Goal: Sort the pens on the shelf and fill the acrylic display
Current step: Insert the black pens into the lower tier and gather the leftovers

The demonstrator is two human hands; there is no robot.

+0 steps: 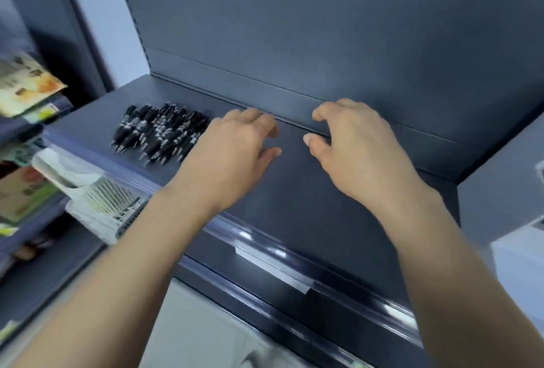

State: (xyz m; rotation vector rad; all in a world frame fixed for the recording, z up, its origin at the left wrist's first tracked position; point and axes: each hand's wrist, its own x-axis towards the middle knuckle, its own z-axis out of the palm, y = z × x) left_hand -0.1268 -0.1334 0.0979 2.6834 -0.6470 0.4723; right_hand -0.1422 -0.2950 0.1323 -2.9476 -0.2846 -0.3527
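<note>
While both of my hands hang over the shelf (294,200), neither has anything in it. Left hand (235,153): palm down, fingers loosely curled, thumb out to the right, grip slack and empty. Right hand (362,156): palm down, fingers loosely curled, small gap between thumb and forefinger, also empty. Hands sit side by side near the shelf's middle, close but not touching each other. Can't tell if any fingertip touches the shelf surface; the frame is motion-blurred.

Pens (159,132): one loose heap of black pens with white print on the barrels, lying on the left part of the shelf, tips pointing near-left toward the front edge. Heap is just left of my left hand. That hand's back covers the heap's right edge from this view, so contact there is unclear. Right hand is well apart from the pens.

Shelf is dark blue-grey, with a matching back panel (323,29) rising at the far side. A glossy rail (265,242) runs along the near edge.

Lower left, below the shelf's near-left corner: clear ribbed plastic tray (97,194), tilted, slots visible, contents too blurred to call. Further left: colourful packets (26,82), stacked and blurred. A white block (518,267) sits at the right edge, lower than the shelf.
</note>
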